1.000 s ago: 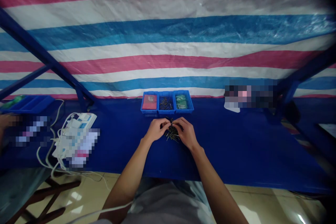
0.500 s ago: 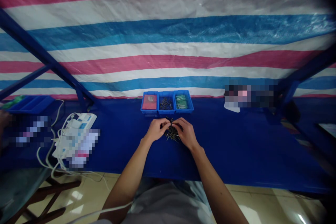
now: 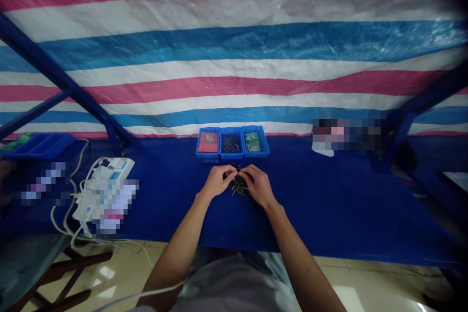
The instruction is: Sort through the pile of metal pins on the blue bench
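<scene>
A small heap of thin dark screw-like pieces [image 3: 239, 188] lies on the blue table [image 3: 321, 204], right between my hands. My left hand [image 3: 219, 180] comes in from the left with its thumb and fingertips pinched together at the top of the heap. From the other side my right hand [image 3: 258, 183] pinches at nearly the same spot, the fingertips of both hands almost touching. Whatever sits in the pinches is too small to make out. Just beyond stands a blue three-part bin [image 3: 231, 155]: red packets at left, more dark pieces in the middle, green-and-white packets at right.
A white power strip [image 3: 120, 169] with tangled cables lies at the left, near another blue tray [image 3: 47, 146]. A co-worker's hand shows at the far left edge. Striped sheeting [image 3: 234, 83] hangs behind the table, with blue frame bars either side.
My hands stay at the heap with hardly any visible movement. The co-worker's hand at the far left edge has shifted slightly.
</scene>
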`<state>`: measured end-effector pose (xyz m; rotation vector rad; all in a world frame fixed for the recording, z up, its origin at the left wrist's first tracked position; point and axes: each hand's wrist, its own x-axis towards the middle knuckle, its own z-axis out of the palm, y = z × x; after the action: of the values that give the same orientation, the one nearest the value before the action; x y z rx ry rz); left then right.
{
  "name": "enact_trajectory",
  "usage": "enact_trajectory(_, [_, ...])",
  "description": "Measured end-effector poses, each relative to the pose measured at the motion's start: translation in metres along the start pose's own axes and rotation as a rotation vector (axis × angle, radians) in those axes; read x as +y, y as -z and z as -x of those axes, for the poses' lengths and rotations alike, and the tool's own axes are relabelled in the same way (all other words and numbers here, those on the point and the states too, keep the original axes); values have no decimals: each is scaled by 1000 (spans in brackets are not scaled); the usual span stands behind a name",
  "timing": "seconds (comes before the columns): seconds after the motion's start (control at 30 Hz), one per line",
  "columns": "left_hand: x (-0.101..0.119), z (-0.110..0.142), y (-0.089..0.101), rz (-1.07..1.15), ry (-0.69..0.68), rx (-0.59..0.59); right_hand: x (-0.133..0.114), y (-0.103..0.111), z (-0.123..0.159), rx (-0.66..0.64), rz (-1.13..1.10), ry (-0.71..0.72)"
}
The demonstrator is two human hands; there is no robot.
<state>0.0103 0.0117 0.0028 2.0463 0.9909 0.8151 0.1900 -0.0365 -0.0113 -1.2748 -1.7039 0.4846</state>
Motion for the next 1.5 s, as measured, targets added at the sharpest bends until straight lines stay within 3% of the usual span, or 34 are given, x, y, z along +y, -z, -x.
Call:
enact_trajectory(0.77, [-1,1,-3,53,16,-1,-3,1,0,-22,58,-13])
enact_trajectory(1.5, [-6,1,-3,12,-66,18,-2,1,0,-35,119,4])
